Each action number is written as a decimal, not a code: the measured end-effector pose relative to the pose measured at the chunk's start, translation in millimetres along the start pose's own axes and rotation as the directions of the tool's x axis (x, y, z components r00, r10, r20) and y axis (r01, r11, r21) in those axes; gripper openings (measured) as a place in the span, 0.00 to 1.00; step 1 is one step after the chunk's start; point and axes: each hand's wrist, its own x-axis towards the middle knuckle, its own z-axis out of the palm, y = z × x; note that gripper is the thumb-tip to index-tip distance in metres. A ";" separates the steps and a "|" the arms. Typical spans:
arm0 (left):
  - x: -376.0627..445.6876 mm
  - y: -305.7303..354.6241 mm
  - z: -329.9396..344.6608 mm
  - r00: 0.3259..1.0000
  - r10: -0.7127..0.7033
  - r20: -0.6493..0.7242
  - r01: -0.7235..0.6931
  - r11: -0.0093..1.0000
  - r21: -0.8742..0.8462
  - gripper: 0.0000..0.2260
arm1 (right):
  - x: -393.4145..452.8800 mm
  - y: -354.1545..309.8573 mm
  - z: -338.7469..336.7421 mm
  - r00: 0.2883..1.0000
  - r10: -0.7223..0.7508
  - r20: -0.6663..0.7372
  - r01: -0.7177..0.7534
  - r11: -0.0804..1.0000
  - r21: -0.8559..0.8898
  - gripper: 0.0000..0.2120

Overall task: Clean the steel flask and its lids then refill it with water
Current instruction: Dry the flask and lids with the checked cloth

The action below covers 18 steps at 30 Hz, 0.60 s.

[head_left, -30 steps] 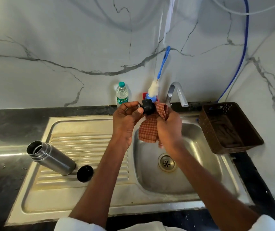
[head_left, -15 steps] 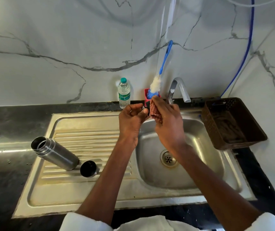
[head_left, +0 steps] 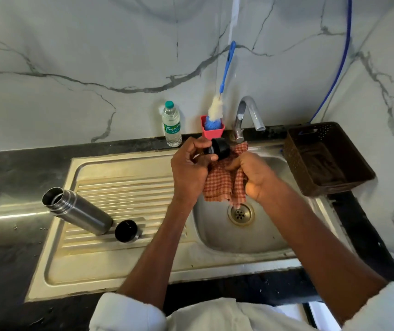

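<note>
Dark stone surface (head_left: 12, 177) runs along the marble wall, one inset stainless steel sink (head_left: 250, 235) with ribbed drainboard (head_left: 124, 192) on its left. Basin floor open around the drain; drainboard's back half free. One brown perforated plastic basket (head_left: 329, 161) sits at the sink's right edge, apart from the hands. One cylindrical steel flask (head_left: 79, 211) lies on its side at the drainboard's left edge, mouth open; one round black lid (head_left: 127, 231) just beside its base. One clear plastic water bottle (head_left: 172, 127) and one red cup with blue-handled bottle brush (head_left: 215, 115) stand against the wall. Above the basin: right hand (head_left: 258, 177) grips one red checked cloth (head_left: 224, 185); left hand (head_left: 191, 168) pinches a second black stopper lid (head_left: 217, 149), touching the cloth.
</note>
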 end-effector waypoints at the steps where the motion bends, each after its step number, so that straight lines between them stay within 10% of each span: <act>1: -1.2 -0.7 -1.1 0.998 0.062 0.012 -0.063 0.992 0.110 0.16 | -3.7 5.2 -0.1 0.999 0.045 0.017 -0.046 0.997 0.064 0.20; 8: -12.1 -18.0 -29.2 0.962 0.101 0.253 -0.207 0.874 0.439 0.14 | -19.8 1.8 -9.4 0.983 -0.133 -0.123 0.131 0.991 -0.026 0.12; 11: -22.7 -23.0 -29.8 0.983 -0.030 0.178 -0.026 0.951 0.307 0.15 | -21.9 -8.5 -7.3 0.903 -0.407 -0.136 0.378 0.904 -0.201 0.12; 14: -26.0 -18.1 -23.1 0.986 -0.117 0.121 0.109 0.992 0.069 0.16 | -11.8 2.0 0.1 0.755 -0.656 -0.024 0.501 0.599 -0.625 0.14; 18: -28.9 -17.8 -26.0 0.949 -0.300 0.097 0.315 0.895 -0.315 0.12 | -8.5 28.7 3.4 0.728 -0.658 0.193 0.550 0.392 -0.738 0.21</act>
